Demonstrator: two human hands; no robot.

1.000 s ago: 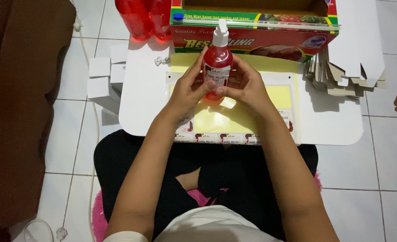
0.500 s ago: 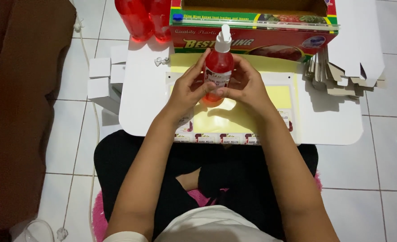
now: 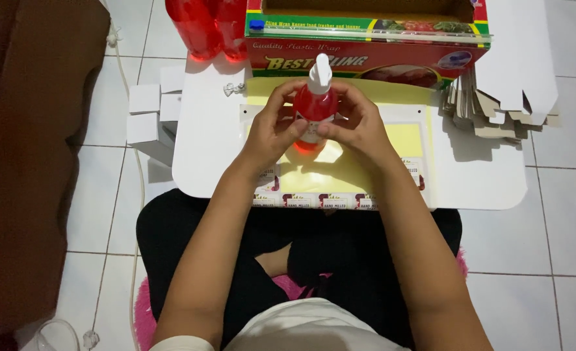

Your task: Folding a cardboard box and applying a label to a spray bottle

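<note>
The person has two bare arms, with the left hand (image 3: 272,133) and the right hand (image 3: 359,127) bare too, with no rings or watch to see. A white short-sleeved top (image 3: 307,328) covers the chest, and its short sleeve edge shows at the left arm. Black trousers (image 3: 359,253) cover the folded legs.

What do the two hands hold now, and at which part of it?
Both hands, left hand and right hand, hold one small red spray bottle by its body; its white spray top is free.
</note>
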